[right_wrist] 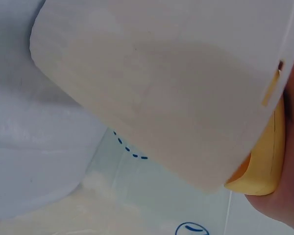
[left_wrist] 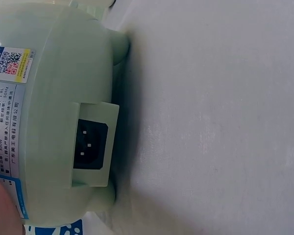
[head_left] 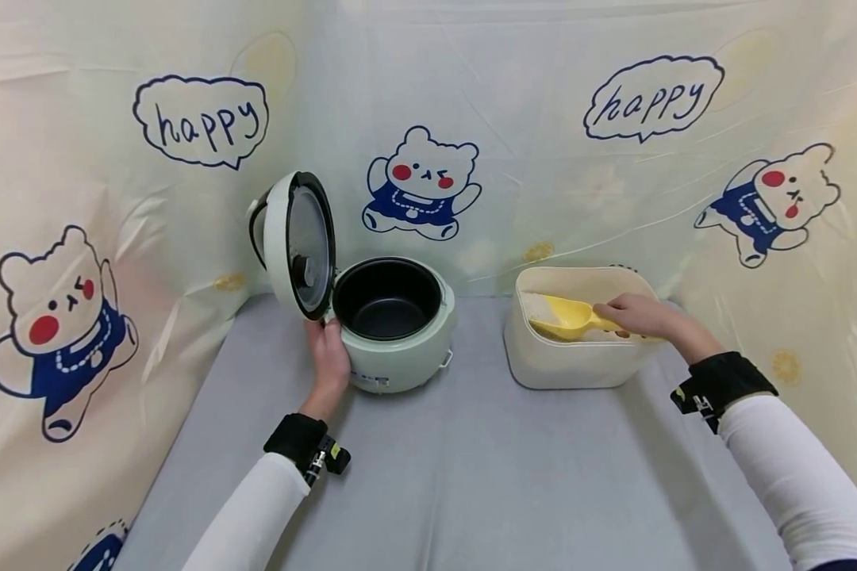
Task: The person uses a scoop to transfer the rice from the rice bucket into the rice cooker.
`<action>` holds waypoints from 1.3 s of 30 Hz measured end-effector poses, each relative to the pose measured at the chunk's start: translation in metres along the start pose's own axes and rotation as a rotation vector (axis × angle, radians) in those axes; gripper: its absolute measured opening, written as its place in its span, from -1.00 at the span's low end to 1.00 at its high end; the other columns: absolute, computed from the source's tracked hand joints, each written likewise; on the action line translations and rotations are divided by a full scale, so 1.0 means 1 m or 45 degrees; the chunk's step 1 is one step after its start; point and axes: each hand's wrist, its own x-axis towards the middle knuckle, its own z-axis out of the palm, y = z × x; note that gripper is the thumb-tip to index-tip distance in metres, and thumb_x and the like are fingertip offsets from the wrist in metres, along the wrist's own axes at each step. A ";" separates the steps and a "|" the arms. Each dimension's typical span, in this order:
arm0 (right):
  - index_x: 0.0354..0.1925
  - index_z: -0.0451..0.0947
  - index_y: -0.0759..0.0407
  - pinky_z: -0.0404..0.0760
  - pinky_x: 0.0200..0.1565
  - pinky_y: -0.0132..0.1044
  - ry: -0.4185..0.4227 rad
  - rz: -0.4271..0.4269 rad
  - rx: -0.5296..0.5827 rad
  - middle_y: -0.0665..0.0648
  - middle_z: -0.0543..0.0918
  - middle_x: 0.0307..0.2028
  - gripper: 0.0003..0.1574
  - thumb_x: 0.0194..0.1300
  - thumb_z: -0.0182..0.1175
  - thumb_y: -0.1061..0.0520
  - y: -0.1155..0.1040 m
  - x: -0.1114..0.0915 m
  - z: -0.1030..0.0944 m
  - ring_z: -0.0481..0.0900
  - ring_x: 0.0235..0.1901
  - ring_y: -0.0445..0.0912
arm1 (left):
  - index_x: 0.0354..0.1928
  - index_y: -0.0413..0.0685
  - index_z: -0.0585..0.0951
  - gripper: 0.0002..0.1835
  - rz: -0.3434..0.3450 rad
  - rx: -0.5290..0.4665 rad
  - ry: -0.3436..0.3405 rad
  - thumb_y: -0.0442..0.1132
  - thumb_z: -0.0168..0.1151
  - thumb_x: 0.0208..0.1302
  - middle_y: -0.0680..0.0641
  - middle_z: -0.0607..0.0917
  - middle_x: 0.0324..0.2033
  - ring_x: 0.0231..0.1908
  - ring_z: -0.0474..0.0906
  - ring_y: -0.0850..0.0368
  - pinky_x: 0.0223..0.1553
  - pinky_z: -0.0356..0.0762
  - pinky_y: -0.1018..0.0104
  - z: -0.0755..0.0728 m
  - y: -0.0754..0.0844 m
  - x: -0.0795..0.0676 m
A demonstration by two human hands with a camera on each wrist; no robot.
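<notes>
Yellow, probably thin plastic, the scoop (head_left: 570, 316) sits in the mouth of the cream bin (head_left: 571, 366), right of centre in the head view, its blade pointing left. The right hand (head_left: 636, 312) grips its handle at the bin's right end. The scoop should be light and fairly stiff; pale, loose fill (head_left: 539, 306) lies at its blade, though how much it carries cannot be told. Any load would weigh on the front, so the handle, held close to the blade and kept level, seems the best grip, as tilting could spill it.

The cooker (head_left: 403, 369), left of centre on the table (head_left: 486, 476), looks hard, smooth and heavier, best steadied by its body rather than its raised lid (head_left: 310, 230). The left hand (head_left: 328, 358) touches its left side; how far the fingers curl cannot be told.
</notes>
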 end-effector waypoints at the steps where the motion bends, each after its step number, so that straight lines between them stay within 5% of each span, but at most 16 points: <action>1: -0.36 0.58 0.26 0.31 -0.47 -0.28 0.009 -0.004 0.011 -0.02 0.31 -0.67 -0.41 0.52 -0.15 -0.12 0.001 -0.002 -0.002 0.33 -0.61 -0.11 | 0.41 -0.32 0.21 -0.41 -0.004 -0.001 -0.003 -0.45 -0.21 0.30 -0.24 0.31 0.33 0.25 0.18 0.12 0.33 0.08 0.17 0.000 0.000 -0.001; 11: -0.04 0.56 0.36 0.41 -0.41 -0.26 0.068 -0.022 0.149 0.14 0.46 -0.45 -0.38 0.53 -0.18 -0.13 0.010 -0.028 -0.021 0.45 -0.42 -0.05 | 0.41 -0.30 0.20 -0.41 0.016 -0.002 -0.004 -0.43 -0.20 0.30 -0.22 0.31 0.34 0.25 0.17 0.14 0.33 0.06 0.17 -0.002 -0.006 0.000; 25: -0.11 0.53 0.38 0.44 -0.49 -0.31 0.187 -0.056 0.287 0.14 0.42 -0.54 -0.35 0.56 -0.26 -0.14 0.021 -0.039 -0.017 0.46 -0.52 -0.03 | 0.38 -0.30 0.27 -0.41 0.064 -0.014 0.004 -0.45 -0.18 0.27 -0.23 0.36 0.30 0.24 0.22 0.11 0.33 0.11 0.13 -0.002 -0.004 0.003; 39: -0.03 0.55 0.24 0.34 -0.62 -0.33 0.130 -0.130 0.282 0.13 0.38 -0.62 -0.41 0.51 -0.16 -0.19 -0.042 -0.009 -0.036 0.37 -0.69 0.02 | 0.37 -0.36 0.23 -0.41 0.079 0.013 -0.010 -0.45 -0.19 0.26 -0.29 0.34 0.29 0.23 0.21 0.05 0.34 0.08 0.10 -0.002 -0.006 0.005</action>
